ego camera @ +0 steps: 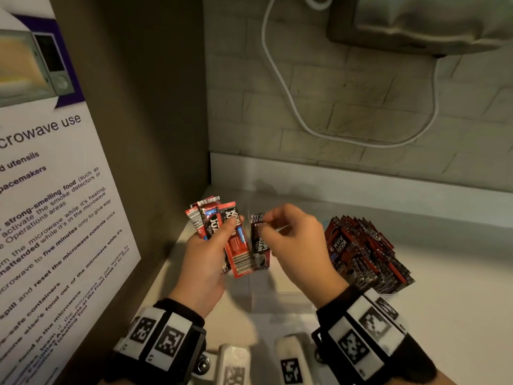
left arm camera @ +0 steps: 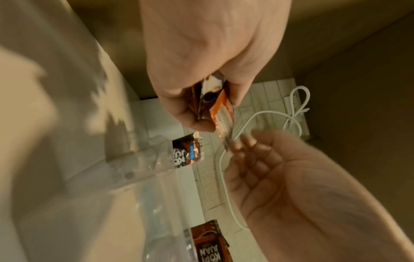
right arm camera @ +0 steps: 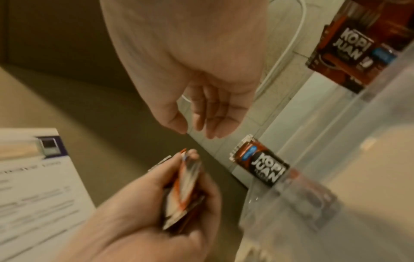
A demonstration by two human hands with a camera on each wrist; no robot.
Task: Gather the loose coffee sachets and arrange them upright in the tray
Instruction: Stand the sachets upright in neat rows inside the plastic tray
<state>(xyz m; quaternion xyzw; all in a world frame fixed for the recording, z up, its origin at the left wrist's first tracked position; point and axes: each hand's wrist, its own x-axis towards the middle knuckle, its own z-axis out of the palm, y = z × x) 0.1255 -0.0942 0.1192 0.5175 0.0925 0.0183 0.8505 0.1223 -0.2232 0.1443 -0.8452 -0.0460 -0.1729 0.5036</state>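
Left hand (ego camera: 206, 257) grips a fanned bunch of red-and-black coffee sachets (ego camera: 222, 232) above the pale surface (ego camera: 458, 287). Right hand (ego camera: 298, 245) just beside it, fingers loosely curled by one dark sachet (ego camera: 259, 245); whether they hold it cannot be told. Beyond, right: clear plastic tray (right arm camera: 336, 159) with a packed row of upright red-and-black sachets (ego camera: 363, 254), then white cable (ego camera: 288, 90) on the brick wall.

"KOPI JUAN" sachets (right arm camera: 265, 170); "microwave use" poster (ego camera: 55, 190), seemingly

A pale countertop (ego camera: 444, 273) carries everything. On it sits a clear plastic tray (ego camera: 280, 304). At three o'clock, sachets (ego camera: 363, 257) stand packed together.
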